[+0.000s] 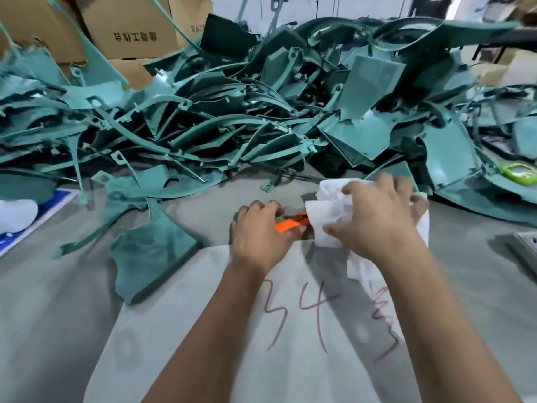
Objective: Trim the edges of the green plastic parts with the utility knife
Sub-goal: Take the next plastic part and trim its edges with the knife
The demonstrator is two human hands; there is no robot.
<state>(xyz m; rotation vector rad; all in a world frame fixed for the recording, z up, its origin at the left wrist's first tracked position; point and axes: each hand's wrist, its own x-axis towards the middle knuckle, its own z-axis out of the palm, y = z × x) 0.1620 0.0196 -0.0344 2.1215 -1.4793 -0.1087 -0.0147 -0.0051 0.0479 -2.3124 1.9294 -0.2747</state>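
at your far left a white cloth bundle (16,213) lies on a blue-and-white sheet (43,216) at the edge of the grey bench (52,301). behind it, brown cardboard boxes (128,27) with printed characters stand stacked at the back. a big heap of green plastic parts (232,112) runs across the whole far side of the bench, curved strips and flat panels tangled together. one flat green panel (151,257) lies apart from the heap, nearer to you, its lower corner resting on the white paper sheet (290,330) spread in front of you; red handwritten marks run across that sheet.

your left hand (258,237) sits over the paper's far edge, its fingers curled around the orange utility knife (290,223), holding it by the handle. the knife's front end is hidden under the white tissue (328,219), so you cannot tell whether the blade is out. your right hand (377,222) is just beside the left, fingers curled over the crumpled tissue and gripping it against the knife's front; more tissue hangs below your right wrist onto the paper.

further right, a small bright green gadget (520,171) rests on the parts at the heap's edge, and a grey ribbed object (526,248) lies at the bench's right border, cut off by the frame.
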